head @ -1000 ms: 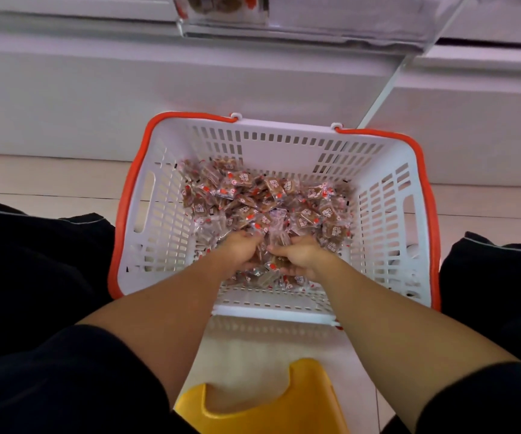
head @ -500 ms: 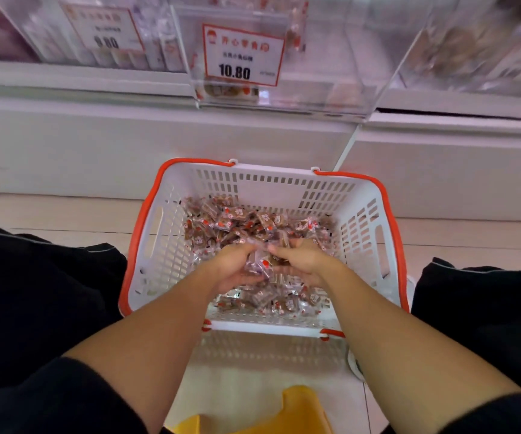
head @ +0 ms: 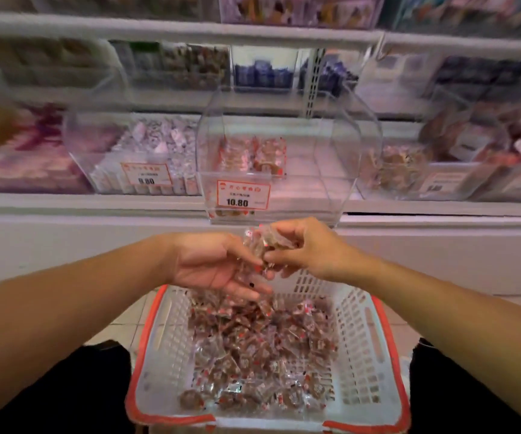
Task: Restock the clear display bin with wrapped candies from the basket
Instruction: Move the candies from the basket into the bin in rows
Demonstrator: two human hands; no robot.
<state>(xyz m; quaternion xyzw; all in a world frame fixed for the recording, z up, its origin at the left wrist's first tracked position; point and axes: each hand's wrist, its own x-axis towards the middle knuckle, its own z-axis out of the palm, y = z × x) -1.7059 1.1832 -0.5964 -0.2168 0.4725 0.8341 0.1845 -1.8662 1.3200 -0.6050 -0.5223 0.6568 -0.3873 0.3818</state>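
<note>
Cupping a loose bundle of wrapped candies (head: 260,250) between them, both hands hover above the far rim of the basket (head: 375,346), just below the clear display bin (head: 328,158) at twelve o'clock. The left hand (head: 212,264) lies palm-up with fingers fairly straight, supporting the pile from beneath; the right hand (head: 309,249) has thumb and fingers curled onto the top of the bundle, pinching it. The hands touch through the candies rather than closing around them fully.

The bin sits on the shelf ledge with a price tag (head: 242,195) on its front wall, reading 10.80; only a small cluster of the same red-and-brown candies shows at its back, so I judge it nearly empty. The basket at six o'clock holds plenty more. Neighbouring bins stand at ten o'clock and two o'clock with other sweets, blurred.

The main risk, as I see it: slick wrappers slipping out between the left hand's open fingers on the lift, dropping back into the basket or onto the floor beside it. The bin's front wall rises above the hands, so a low approach could knock the bundle against it and scatter pieces. Drifting sideways could put candies into the wrong neighbouring bin
</note>
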